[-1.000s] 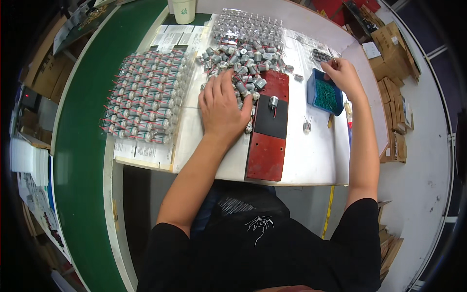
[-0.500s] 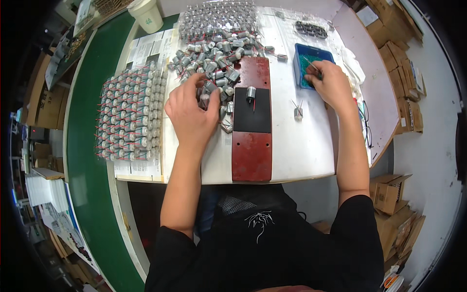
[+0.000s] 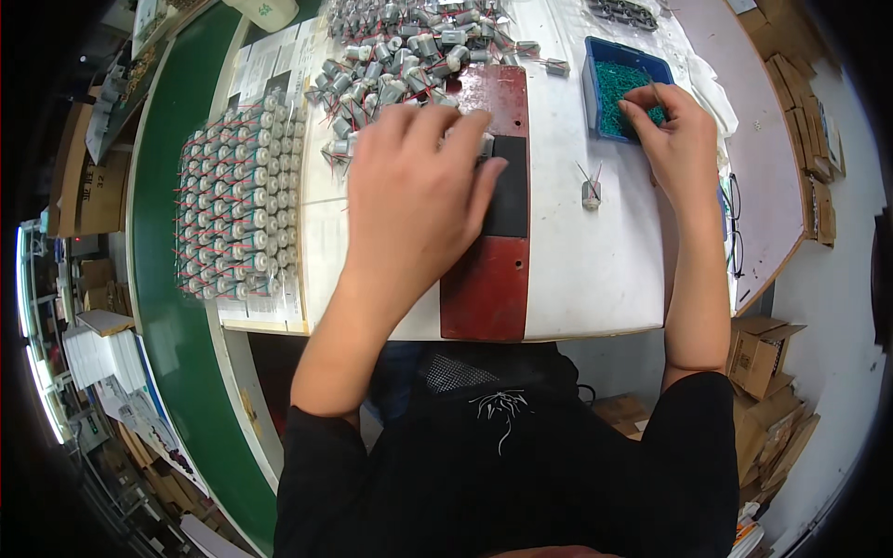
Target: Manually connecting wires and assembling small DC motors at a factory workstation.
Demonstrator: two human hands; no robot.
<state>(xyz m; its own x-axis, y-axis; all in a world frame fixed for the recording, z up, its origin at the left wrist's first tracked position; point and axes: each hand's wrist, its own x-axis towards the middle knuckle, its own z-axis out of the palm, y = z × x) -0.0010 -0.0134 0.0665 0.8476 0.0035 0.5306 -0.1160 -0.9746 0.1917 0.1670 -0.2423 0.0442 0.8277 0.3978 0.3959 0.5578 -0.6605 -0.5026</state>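
My left hand [image 3: 419,186] reaches over the red board [image 3: 484,298] and its black pad [image 3: 510,191], back uppermost. Its thumb and fingers curl about a small silver electric motor [image 3: 486,146], mostly hidden by them. At the right, my right hand [image 3: 684,135] is over the blue bin [image 3: 591,88] of tiny green pieces [image 3: 616,82]. Thumb and forefinger pinch a thin metal tool, apparently tweezers [image 3: 654,88]. One motor [image 3: 591,194] with upright wire leads stands alone on the white table between the board and my right forearm.
A heap of loose motors [image 3: 409,60] with red leads lies beyond my left hand. Rows of motors in a clear tray [image 3: 233,205] stand at the left. Dark parts [image 3: 623,13] lie behind the bin; glasses [image 3: 736,223] sit near the right edge. A pale cup [image 3: 265,11] stands far left.
My left hand has moved right from the motor heap to the motor on the black pad. My right hand stays at the green pieces. The whole view has shifted slightly.
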